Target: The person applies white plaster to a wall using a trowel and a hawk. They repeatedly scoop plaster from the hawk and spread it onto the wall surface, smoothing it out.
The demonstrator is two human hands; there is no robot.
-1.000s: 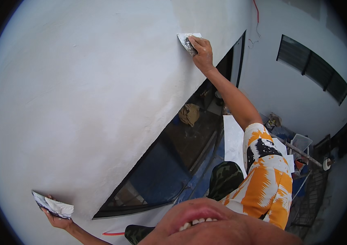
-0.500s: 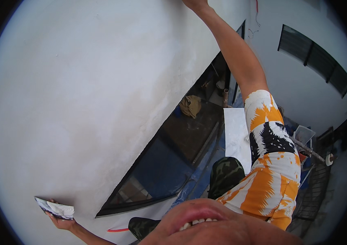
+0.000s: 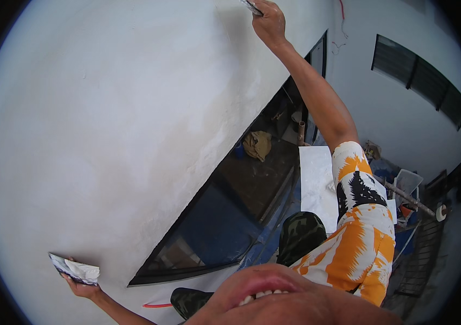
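Observation:
A broad white wall (image 3: pixel 105 135) fills the left and middle, with greyish damp-looking patches. Low on the left, my left hand (image 3: pixel 83 288) grips from beneath a flat plate (image 3: pixel 56 260) that carries a heap of white putty (image 3: pixel 83 271). At the top, my right hand (image 3: pixel 269 24) is closed around a putty knife (image 3: pixel 251 7); its far end is cut off by the picture's edge. The knife is close to the wall and casts a shadow, but whether its edge touches I cannot tell.
A dark-framed window opening (image 3: pixel 214 206) slants below the plastered wall; a tan sack (image 3: pixel 257 145) lies inside. A long white board (image 3: pixel 317 184) is beneath my right arm. At right are a pole (image 3: pixel 409 197), a clear plastic bin (image 3: pixel 407 181) and a dark window (image 3: pixel 420 78).
My right hand has come down from the upper edge, bringing the putty knife into view. My left hand and the putty-laden plate have shifted slightly upward.

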